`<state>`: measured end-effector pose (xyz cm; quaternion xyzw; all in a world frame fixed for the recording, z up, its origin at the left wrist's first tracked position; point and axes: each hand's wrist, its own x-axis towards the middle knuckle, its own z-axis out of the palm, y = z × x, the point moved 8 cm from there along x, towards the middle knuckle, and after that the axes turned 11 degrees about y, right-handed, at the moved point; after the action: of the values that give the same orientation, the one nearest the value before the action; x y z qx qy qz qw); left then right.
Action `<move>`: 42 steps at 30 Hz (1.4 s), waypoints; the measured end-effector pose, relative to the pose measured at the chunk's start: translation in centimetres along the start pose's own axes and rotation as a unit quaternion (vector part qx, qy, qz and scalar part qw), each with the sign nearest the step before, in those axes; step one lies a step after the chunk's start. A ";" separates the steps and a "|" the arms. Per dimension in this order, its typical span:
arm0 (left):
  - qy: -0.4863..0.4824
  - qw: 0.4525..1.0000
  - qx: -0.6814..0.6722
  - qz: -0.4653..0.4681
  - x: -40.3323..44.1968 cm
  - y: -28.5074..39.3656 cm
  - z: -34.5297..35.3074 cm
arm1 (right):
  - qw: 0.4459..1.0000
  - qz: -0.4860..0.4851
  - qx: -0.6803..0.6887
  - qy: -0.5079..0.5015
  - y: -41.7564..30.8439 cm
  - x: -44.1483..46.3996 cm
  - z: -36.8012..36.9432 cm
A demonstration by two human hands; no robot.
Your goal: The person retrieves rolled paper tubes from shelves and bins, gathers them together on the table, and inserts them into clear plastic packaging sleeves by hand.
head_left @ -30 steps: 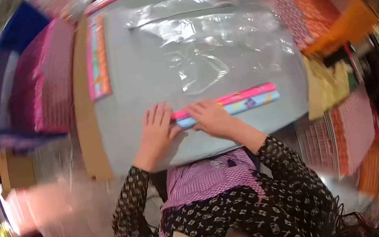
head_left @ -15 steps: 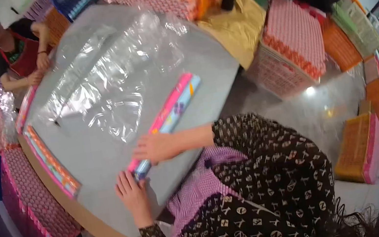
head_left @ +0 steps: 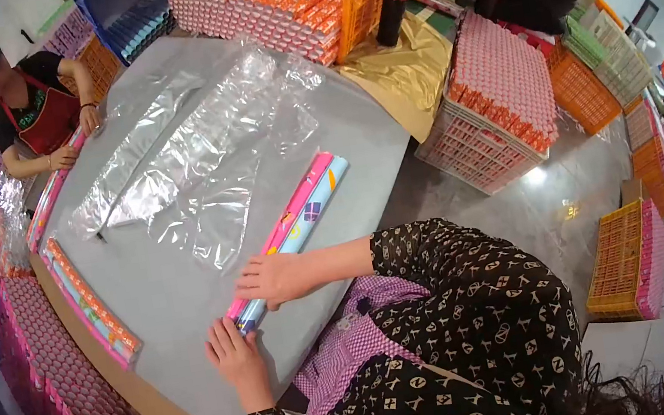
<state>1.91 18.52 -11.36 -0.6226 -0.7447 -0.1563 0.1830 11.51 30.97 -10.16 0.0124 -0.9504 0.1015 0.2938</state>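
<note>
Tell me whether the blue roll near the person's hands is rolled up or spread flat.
Rolled up: the blue roll forms a narrow tube beside the pink roll, with the right hand laid across both.

Before me on the grey tabletop (head_left: 149, 284), a slim, bright-pink printed roll (head_left: 294, 206) and a slim, light-blue roll (head_left: 301, 234) with purple and yellow motifs lie flat, straight and side by side, slanting away from me to the right.
</note>
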 end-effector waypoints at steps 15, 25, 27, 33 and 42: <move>-0.036 0.999 -0.008 -0.021 0.2 0.1 -0.6 | 0.939 0.163 -0.242 0.183 27.5 -2.8 -21.0; -0.073 0.997 -0.004 -0.018 0.2 0.0 -0.4 | 0.832 0.312 -0.449 0.087 44.3 -6.4 -32.5; -0.077 0.997 -0.005 -0.024 0.1 -0.1 -0.3 | 0.822 0.336 -0.458 0.029 45.6 -6.6 -32.1; -0.079 0.997 -0.002 -0.022 -0.2 -0.3 -0.1 | 0.847 0.316 -0.427 0.002 46.2 -6.0 -32.3; -0.074 0.997 0.007 -0.020 -0.4 -0.5 0.1 | 0.855 0.314 -0.408 -0.060 45.1 -4.9 -32.3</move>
<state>1.51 18.16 -11.63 -0.6158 -0.7698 -0.1084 0.1285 29.79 81.41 4.78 -0.4013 -0.8759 -0.2093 0.1673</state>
